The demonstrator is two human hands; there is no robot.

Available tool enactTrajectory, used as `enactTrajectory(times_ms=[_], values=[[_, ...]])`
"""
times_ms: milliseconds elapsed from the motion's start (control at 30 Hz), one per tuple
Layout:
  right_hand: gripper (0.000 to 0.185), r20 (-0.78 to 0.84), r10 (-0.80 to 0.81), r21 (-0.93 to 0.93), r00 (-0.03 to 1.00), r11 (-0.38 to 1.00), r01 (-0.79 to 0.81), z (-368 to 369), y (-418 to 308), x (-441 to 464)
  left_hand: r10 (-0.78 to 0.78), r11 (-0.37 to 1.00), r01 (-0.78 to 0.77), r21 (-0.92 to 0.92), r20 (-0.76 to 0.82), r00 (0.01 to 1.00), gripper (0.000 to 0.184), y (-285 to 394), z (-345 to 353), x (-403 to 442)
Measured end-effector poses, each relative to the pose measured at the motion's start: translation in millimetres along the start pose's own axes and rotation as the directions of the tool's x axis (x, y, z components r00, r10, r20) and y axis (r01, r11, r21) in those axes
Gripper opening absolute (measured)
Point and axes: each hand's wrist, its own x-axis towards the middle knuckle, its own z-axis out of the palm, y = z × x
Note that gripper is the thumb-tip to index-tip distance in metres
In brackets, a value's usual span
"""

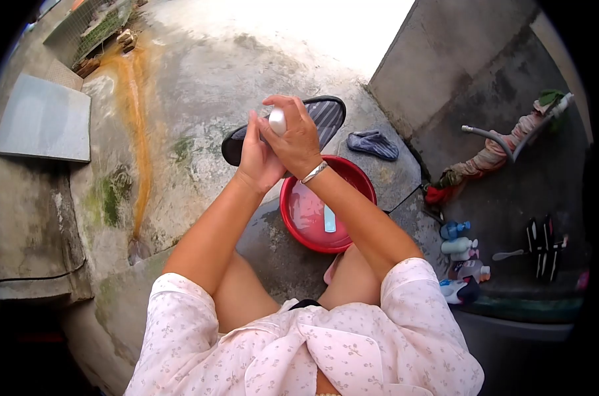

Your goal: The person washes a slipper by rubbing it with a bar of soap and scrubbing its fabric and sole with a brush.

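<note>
My left hand (260, 160) is at a dark striped slipper (327, 117), thumb raised along its near side and the other fingers mostly hidden. My right hand (298, 135), with a silver bracelet at the wrist, crosses in front of the slipper. Its fingers curl around a shiny white rounded object (278, 121), too covered to name. Just below, a red basin (372, 191) holds cloudy water and a light blue strip-shaped object (329, 218). A matching slipper (372, 144) lies on the concrete beyond the basin.
Several bottles (455, 245) stand at the right, near dark racks (546, 247). A cloth-wrapped pipe (491, 154) with a grey hose (488, 134) is by the wall. A pale slab (45, 119) lies at left. An orange stain (141, 152) runs along the concrete floor.
</note>
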Motion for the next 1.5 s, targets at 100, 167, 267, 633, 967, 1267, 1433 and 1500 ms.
enactTrajectory(times_ms=[100, 167, 267, 633, 967, 1267, 1433, 1500], values=[[0.028, 0.166, -0.247, -0.038, 0.955, 0.966, 0.257, 12.8, -16.4, -7.5, 0.197, 0.967, -0.091, -0.238, 0.47, 0.86, 0.055, -19.5, -18.4, 33.2], [0.029, 0.122, -0.175, -0.161, 0.977, 0.968, 0.194, 14.1, -0.5, 0.3, 0.379, 0.903, -0.074, -0.424, 0.703, 0.602, 0.055, -25.4, -25.5, 42.8], [0.031, 0.08, -0.111, -0.309, 0.99, 0.942, 0.131, 9.0, 19.4, 16.2, 0.053, 0.997, -0.051, 0.054, -0.04, 0.998, 0.056, -7.4, -10.5, 11.4], [0.04, -0.141, 0.24, -0.248, 0.96, 0.931, -0.269, -34.9, 105.3, 30.3, 0.067, 0.942, 0.005, 0.337, -0.202, 0.977, 0.034, 5.8, -15.8, -8.1], [0.039, -0.185, 0.161, 0.08, 0.969, 0.986, -0.148, -21.6, 72.0, 29.4, 0.353, 0.904, -0.197, 0.38, -0.402, 0.845, 0.022, 24.4, -18.7, 5.1], [0.038, -0.225, 0.172, 0.17, 0.959, 0.976, -0.135, -17.7, 63.0, 24.7, 0.479, 0.821, -0.278, 0.498, -0.339, 0.81, 0.015, 30.0, -34.8, 6.0], [0.038, -0.224, 0.176, 0.127, 0.958, 0.98, -0.151, -19.7, 66.4, 27.8, 0.482, 0.773, -0.299, 0.56, -0.211, 0.85, 0.017, 27.2, -27.6, 1.5], [0.038, -0.229, 0.175, 0.089, 0.957, 0.983, -0.159, -22.2, 65.9, 28.5, 0.458, 0.743, -0.255, 0.619, -0.191, 0.869, 0.022, 23.3, -28.4, 2.6]])
